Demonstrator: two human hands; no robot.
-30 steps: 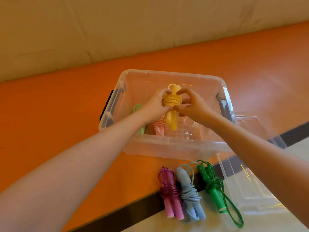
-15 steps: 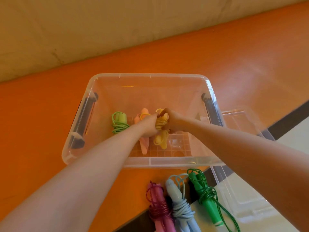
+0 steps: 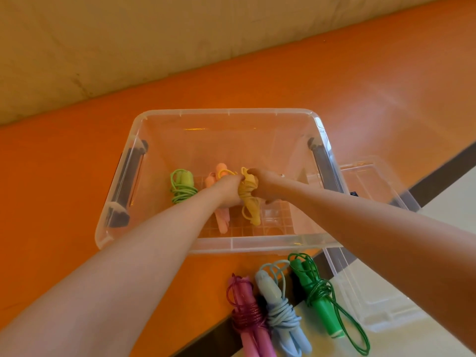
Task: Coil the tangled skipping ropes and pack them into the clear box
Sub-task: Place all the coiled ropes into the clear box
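Observation:
Both my hands reach down into the clear box (image 3: 257,244). My left hand (image 3: 228,188) and my right hand (image 3: 265,185) grip a coiled yellow skipping rope (image 3: 249,202) from either side, low on the box floor. A coiled pink rope (image 3: 222,220) lies just left of it, partly hidden under my left hand. A coiled light green rope (image 3: 181,186) lies further left in the box. Outside, in front of the box, lie a purple rope (image 3: 246,310), a light blue rope (image 3: 277,307) and a dark green rope (image 3: 320,297), all coiled.
The box sits on an orange surface (image 3: 64,202) with dark grey handles on its left (image 3: 128,181) and right (image 3: 324,168) sides. The clear lid (image 3: 373,292) lies at the right, overhanging a dark edge strip. A beige wall (image 3: 128,47) runs behind.
My hands have carried the yellow rope from above the box rim down to the box floor beside the pink rope. The view has moved in closer over the box.

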